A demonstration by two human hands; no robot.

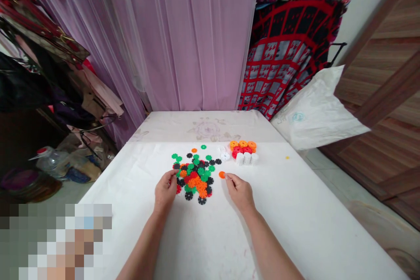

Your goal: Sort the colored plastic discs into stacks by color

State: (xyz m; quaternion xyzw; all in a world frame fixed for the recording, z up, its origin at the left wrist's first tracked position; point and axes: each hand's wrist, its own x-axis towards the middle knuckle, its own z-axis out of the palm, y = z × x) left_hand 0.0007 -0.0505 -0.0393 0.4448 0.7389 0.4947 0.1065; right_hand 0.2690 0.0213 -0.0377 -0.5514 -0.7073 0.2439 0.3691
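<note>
A loose pile of notched plastic discs (193, 175), in green, black, orange and red, lies mid-table. At its left edge is my left hand (166, 190), thumb and fingers closed together; what they hold, if anything, is hidden. My right hand (241, 190) pinches an orange disc (222, 175) to the right of the pile, apart from the other pieces. Beyond that hand stand grouped stacks of discs: orange stacks (243, 144) at the back, red stacks (239, 152) in the middle and white stacks (247, 159) in front. A few loose white discs (224, 154) lie just left of the stacks.
The table has a white cover (210, 245) with a floral strip at its far end. Behind it hangs a lilac curtain (197, 35). A white sack (315, 113) leans by the right edge. Bags and clothes (65, 74) hang at the left.
</note>
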